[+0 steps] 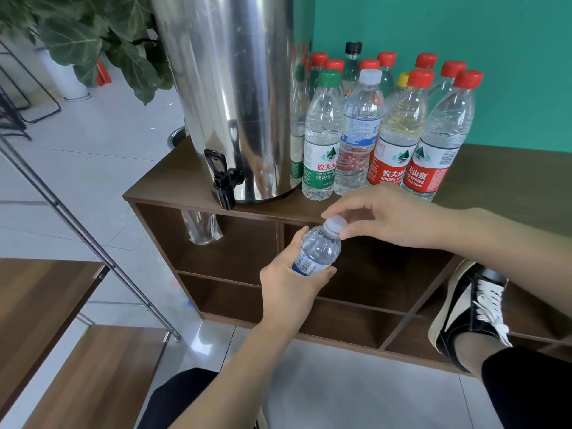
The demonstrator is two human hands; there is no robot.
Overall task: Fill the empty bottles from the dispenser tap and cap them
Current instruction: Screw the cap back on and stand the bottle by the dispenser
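**A:** Where's the bottle (pixel 318 250) right now?

**B:** In the air in front of the cabinet (pixel 198 181), below and to the right of the dispenser tap (pixel 223 181). The left hand (pixel 289 292) has its grip wrapped round the lower body, over the label. The right hand (pixel 383 216) pinches the white cap (pixel 335 225) between thumb and fingertips.

**A:** Going on or coming off?

**B:** I can't tell from this. The bottle looks clear right through, so I can't judge the water level either.

**A:** Then how would you do the turn well?

**B:** Hold the body firm but don't squeeze; thin plastic gives, and a full bottle would spill at the neck. Keep the cap square to the threads, and turn with the fingertips while the left hand stays steady.

**A:** And after?

**B:** If it's being opened, the mouth goes under the dispenser tap. If capped, it could join the capped bottles (pixel 387 128) standing on the tabletop, right of the dispenser tap.
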